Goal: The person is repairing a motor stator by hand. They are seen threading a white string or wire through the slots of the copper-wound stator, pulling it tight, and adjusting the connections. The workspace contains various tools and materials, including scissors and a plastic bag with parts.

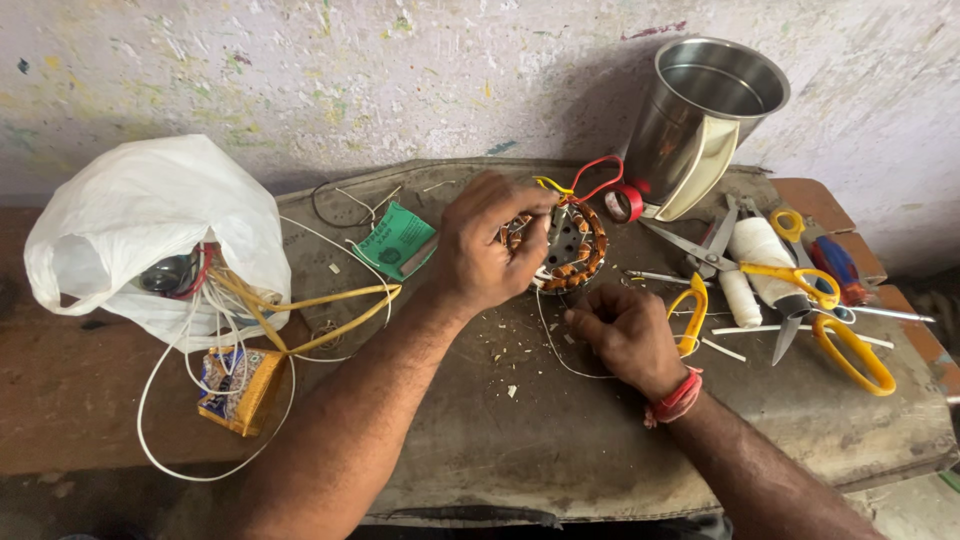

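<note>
A round motor stator with copper windings and a metal core lies on the worn bench. My left hand grips its left side, fingers over the top edge. My right hand, with red thread at the wrist, is closed just below the stator and pinches a thin white string that loops down across the bench. Red and yellow wires rise from the stator's top.
A steel jar with a cream handle leans against the wall. Yellow-handled scissors, a second pair, a thread spool and red tape lie right. A white plastic bag, white cord, yellow sleeving and a green packet lie left.
</note>
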